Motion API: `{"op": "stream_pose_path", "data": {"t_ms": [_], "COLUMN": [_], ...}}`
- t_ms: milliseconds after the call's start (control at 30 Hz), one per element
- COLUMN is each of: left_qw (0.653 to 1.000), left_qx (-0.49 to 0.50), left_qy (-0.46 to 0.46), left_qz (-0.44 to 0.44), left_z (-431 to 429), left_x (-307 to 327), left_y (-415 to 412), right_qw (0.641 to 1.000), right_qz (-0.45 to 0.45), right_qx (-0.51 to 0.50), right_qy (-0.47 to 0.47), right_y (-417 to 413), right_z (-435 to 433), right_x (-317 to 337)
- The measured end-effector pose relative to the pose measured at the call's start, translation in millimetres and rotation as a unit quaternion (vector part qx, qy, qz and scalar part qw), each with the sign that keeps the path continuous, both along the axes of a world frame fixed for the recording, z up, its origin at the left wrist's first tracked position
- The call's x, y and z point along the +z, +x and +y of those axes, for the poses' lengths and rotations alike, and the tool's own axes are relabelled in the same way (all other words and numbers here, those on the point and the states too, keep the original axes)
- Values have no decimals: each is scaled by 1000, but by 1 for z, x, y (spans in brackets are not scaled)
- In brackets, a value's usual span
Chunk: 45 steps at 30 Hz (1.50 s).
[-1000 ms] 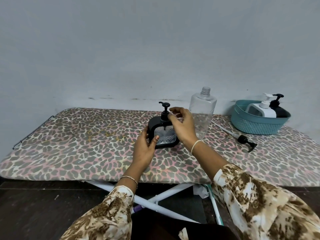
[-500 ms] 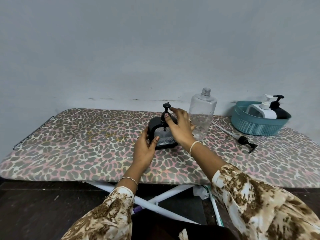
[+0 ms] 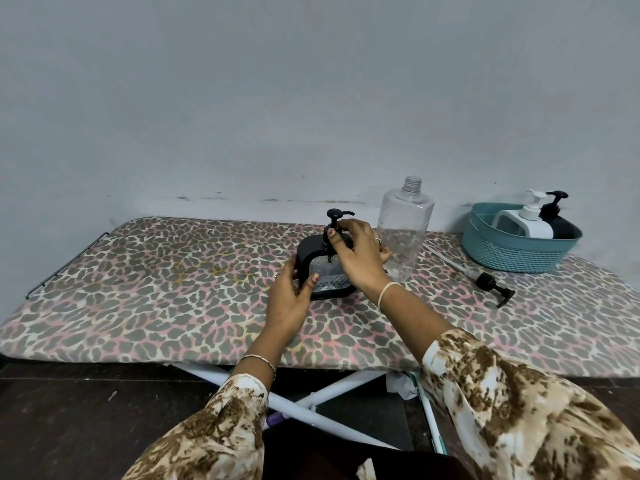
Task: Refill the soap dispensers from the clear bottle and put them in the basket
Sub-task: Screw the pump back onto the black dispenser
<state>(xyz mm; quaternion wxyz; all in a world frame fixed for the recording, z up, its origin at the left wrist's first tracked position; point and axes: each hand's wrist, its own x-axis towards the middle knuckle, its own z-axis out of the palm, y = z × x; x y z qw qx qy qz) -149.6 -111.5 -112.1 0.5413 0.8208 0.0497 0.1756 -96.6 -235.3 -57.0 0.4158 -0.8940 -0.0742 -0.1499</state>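
Centre of board (image 3: 138, 299): dispenser (image 3: 325, 268)
Behind-right: bottle (image 3: 403, 230)
Far right: basket (image 3: 512, 251), apparently two dispensers inside
Before basket: loose pump (image 3: 491, 285)

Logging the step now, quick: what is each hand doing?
Left hand: closed on the side of the black soap dispenser.
Right hand: fingers closed on the dispenser's pump collar.

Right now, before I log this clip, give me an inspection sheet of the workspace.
Surface: leopard-print ironing board, upright on white legs.
Job's things: black soap dispenser mid-board; clear bottle uncapped, upright behind it; teal basket holding white dispenser and black dispenser.
Clutter: loose black pump lying on board.
Hands: left hand steadies dispenser body; right hand grips its pump collar.
Cables: nothing seen.
Surroundings: bare grey wall, dark floor.
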Motion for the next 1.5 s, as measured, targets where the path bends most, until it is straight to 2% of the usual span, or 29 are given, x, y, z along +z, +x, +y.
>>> {"op": "stream_pose_path", "data": {"t_ms": [167,333,567,767,1033,1233,1367,1500], "left_qw": [1000,1000,1000,1000,1000,999,999,999], "left_qx": [-2,0,-3,-2,1,-2,-1,-4], "left_qy": [-5,-4,-16,-12,-27,-31,-40,-45], "left_qz": [2,2,-1,-2,4,3,3,3], "left_z": [-1,-1,-1,-1,0,1,1,1], "left_x": [2,3,5,4,5,3,3,3], "left_y": [-2,-2,-4,-3,-3,-2,-1,-1], "right_qw": [999,1000,999,999,998,999,999,995], "right_qz": [-7,3,-6,0,-23,-13,-22,-15], "right_qx": [-43,19,-38,30,-55,35,-25,-99], "right_qy": [5,21,-12,20,-27,36,-35,2], "right_y": [2,-2,1,1,1,0,1,1], "right_z": [4,1,4,-1,3,-5,-2,4], "right_x": [2,-1,1,0,4,2,4,8]}}
